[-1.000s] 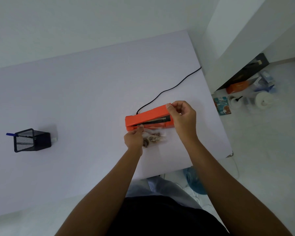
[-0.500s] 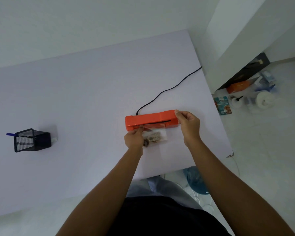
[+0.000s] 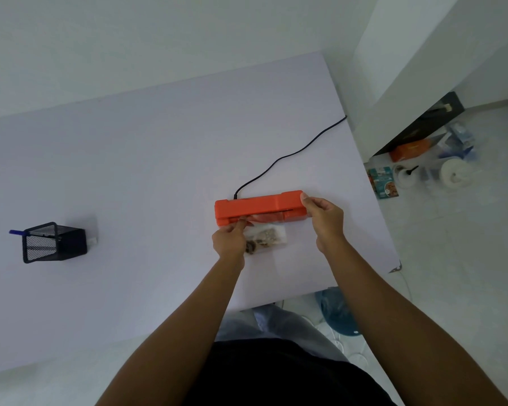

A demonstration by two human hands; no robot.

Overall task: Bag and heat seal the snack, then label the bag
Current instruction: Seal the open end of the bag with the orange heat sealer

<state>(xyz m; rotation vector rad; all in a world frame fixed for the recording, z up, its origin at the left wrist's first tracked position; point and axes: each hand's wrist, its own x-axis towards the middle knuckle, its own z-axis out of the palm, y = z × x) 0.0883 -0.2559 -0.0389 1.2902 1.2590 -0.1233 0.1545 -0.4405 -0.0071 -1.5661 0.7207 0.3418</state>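
Observation:
An orange heat sealer (image 3: 258, 206) lies across the white table (image 3: 129, 171), its lid lowered. A clear plastic bag (image 3: 266, 238) holding brown snack pieces lies just in front of it, with its top edge tucked into the sealer's slot. My left hand (image 3: 229, 243) pinches the bag's upper left corner at the slot. My right hand (image 3: 324, 216) grips the right end of the sealer's lid, thumb on top.
A black power cord (image 3: 291, 155) runs from the sealer to the table's right edge. A black mesh pen holder (image 3: 53, 243) with a blue pen stands at the left. Boxes, containers and a roll lie on the floor at the right (image 3: 423, 168).
My right hand has pushed the sealer's lid down from raised to lowered onto the bag's top edge. My left hand has stayed at the bag's corner.

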